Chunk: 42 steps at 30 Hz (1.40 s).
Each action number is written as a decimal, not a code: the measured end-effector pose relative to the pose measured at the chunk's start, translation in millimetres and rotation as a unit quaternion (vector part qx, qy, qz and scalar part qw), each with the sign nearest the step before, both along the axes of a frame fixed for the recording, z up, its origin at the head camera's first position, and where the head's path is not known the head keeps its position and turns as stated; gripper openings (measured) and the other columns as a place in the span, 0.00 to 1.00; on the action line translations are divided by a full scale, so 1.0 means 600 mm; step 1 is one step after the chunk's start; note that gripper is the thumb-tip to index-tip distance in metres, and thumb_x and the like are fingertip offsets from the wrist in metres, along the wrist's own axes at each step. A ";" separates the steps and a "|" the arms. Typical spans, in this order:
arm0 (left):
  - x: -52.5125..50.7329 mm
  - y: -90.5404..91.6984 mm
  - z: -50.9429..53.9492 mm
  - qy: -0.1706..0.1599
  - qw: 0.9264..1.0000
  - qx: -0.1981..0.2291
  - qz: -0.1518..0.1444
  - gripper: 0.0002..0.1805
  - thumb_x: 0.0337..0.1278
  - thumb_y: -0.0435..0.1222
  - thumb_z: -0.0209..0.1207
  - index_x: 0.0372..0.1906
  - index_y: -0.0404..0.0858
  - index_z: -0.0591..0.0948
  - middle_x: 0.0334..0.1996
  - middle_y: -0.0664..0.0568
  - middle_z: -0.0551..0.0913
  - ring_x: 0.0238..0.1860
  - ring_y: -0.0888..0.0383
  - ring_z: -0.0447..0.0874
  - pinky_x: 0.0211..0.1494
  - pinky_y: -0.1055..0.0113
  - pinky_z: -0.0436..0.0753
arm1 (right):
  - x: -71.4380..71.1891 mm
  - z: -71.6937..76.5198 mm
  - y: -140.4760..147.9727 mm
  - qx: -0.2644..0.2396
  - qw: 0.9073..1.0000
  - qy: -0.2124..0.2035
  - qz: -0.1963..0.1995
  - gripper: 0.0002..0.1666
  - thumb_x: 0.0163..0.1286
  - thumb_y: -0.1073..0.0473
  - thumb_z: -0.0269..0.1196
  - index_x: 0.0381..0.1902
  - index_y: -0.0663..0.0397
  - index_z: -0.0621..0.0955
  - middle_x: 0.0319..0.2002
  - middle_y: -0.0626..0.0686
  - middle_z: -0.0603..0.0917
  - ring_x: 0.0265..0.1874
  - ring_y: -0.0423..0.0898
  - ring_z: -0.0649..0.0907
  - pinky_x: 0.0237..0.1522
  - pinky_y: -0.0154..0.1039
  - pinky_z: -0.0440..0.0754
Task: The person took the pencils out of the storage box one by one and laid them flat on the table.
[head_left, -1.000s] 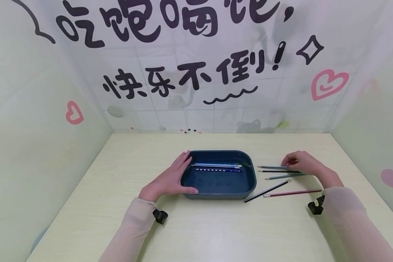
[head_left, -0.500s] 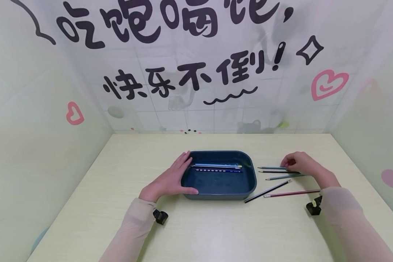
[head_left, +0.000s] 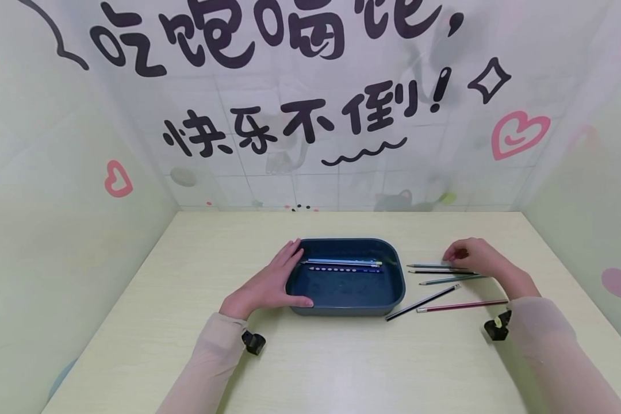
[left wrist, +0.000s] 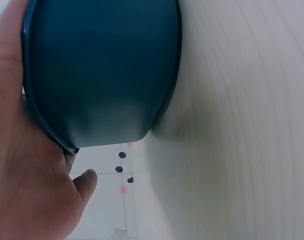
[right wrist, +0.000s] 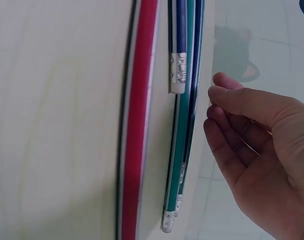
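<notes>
A dark blue plastic box (head_left: 349, 290) stands on the table. My left hand (head_left: 275, 283) holds its left end, with the fingers at the far left corner and the thumb on the near rim. In the box lie a light-blue pencil (head_left: 341, 262) and a dark blue pencil with pale dots (head_left: 344, 269). My right hand (head_left: 478, 256) hovers over the pencils right of the box. The right wrist view shows its fingers loosely bent, thumb and forefinger tips close together, with nothing visible between them. Beneath it are a teal pencil (head_left: 447, 281) and a black pencil (head_left: 434, 272).
A black striped pencil (head_left: 423, 302) lies slanted beside the box's near right corner. Farther right is a red pencil (head_left: 460, 306). The pale wooden table (head_left: 336, 362) is bounded by printed wall sheets (head_left: 310, 190) at the back and sides.
The right hand has shifted only slightly above the pencils, and the pencils near it have moved very little. My left hand and the box have stayed put.
</notes>
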<state>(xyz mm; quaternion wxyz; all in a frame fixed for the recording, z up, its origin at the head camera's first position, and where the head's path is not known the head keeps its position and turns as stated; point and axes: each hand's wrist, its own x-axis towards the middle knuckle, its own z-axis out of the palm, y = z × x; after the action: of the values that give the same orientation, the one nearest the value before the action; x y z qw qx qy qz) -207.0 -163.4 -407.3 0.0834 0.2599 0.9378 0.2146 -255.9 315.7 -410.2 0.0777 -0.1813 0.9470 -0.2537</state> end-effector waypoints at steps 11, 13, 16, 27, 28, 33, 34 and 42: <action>-0.001 -0.001 -0.001 -0.003 1.000 -0.005 0.000 0.66 0.43 0.67 0.68 0.80 0.39 0.49 0.83 0.52 0.36 0.83 0.48 0.33 0.78 0.42 0.59 | 0.012 0.018 -0.015 -0.023 1.000 0.004 -0.007 0.06 0.67 0.67 0.64 0.41 0.61 0.86 0.39 0.55 0.88 0.39 0.46 0.83 0.40 0.33 0.81; -0.001 -0.002 -0.001 -0.003 1.000 -0.004 0.000 0.66 0.43 0.67 0.67 0.80 0.39 0.48 0.83 0.52 0.36 0.83 0.48 0.33 0.78 0.42 0.59 | 0.015 0.022 -0.021 -0.024 1.000 0.004 -0.007 0.07 0.68 0.66 0.64 0.41 0.61 0.86 0.39 0.55 0.88 0.39 0.46 0.84 0.41 0.33 0.81; -0.001 -0.002 -0.001 -0.005 1.000 -0.003 0.001 0.66 0.43 0.67 0.68 0.81 0.39 0.48 0.83 0.52 0.36 0.83 0.48 0.32 0.78 0.42 0.59 | 0.020 0.026 -0.030 -0.026 1.000 0.004 -0.007 0.07 0.68 0.65 0.64 0.42 0.62 0.86 0.39 0.54 0.88 0.39 0.46 0.84 0.41 0.33 0.82; -0.002 0.000 -0.002 -0.004 1.000 -0.009 0.004 0.66 0.43 0.66 0.68 0.81 0.40 0.49 0.83 0.52 0.36 0.83 0.48 0.33 0.78 0.42 0.59 | 0.029 0.037 -0.058 -0.040 0.999 0.001 0.005 0.08 0.69 0.64 0.64 0.43 0.62 0.86 0.39 0.53 0.88 0.40 0.45 0.84 0.43 0.30 0.82; -0.002 0.000 -0.002 -0.003 1.000 -0.008 0.004 0.66 0.43 0.66 0.69 0.80 0.39 0.49 0.83 0.52 0.36 0.83 0.48 0.33 0.78 0.42 0.59 | 0.030 0.038 -0.061 -0.042 0.999 0.000 0.006 0.09 0.69 0.64 0.64 0.43 0.62 0.86 0.39 0.53 0.88 0.40 0.44 0.84 0.43 0.30 0.82; -0.003 0.001 -0.002 -0.001 1.000 -0.007 0.006 0.65 0.43 0.65 0.69 0.80 0.39 0.50 0.83 0.51 0.37 0.83 0.47 0.34 0.78 0.42 0.59 | 0.034 0.043 -0.072 -0.058 0.998 0.002 0.016 0.09 0.69 0.64 0.64 0.43 0.62 0.86 0.39 0.53 0.88 0.39 0.44 0.85 0.42 0.29 0.82; -0.003 0.001 -0.003 0.001 1.000 -0.007 0.006 0.65 0.44 0.65 0.69 0.80 0.38 0.50 0.83 0.51 0.37 0.83 0.47 0.34 0.78 0.42 0.60 | 0.035 0.044 -0.074 -0.062 0.998 0.002 0.018 0.09 0.69 0.64 0.64 0.43 0.63 0.85 0.39 0.53 0.88 0.39 0.44 0.85 0.42 0.29 0.82; -0.001 0.001 -0.001 -0.002 1.000 -0.001 0.004 0.65 0.44 0.65 0.69 0.80 0.38 0.50 0.83 0.51 0.37 0.83 0.47 0.34 0.78 0.42 0.59 | 0.041 0.051 -0.094 -0.077 0.997 0.003 0.028 0.09 0.69 0.64 0.64 0.43 0.63 0.86 0.39 0.53 0.89 0.38 0.42 0.85 0.42 0.28 0.83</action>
<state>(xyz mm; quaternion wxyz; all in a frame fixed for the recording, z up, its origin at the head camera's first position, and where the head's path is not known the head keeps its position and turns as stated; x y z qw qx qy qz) -207.9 -162.8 -407.9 0.0844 0.2562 0.9388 0.2141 -231.0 259.6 -379.8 0.0677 -0.2136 0.9196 -0.3227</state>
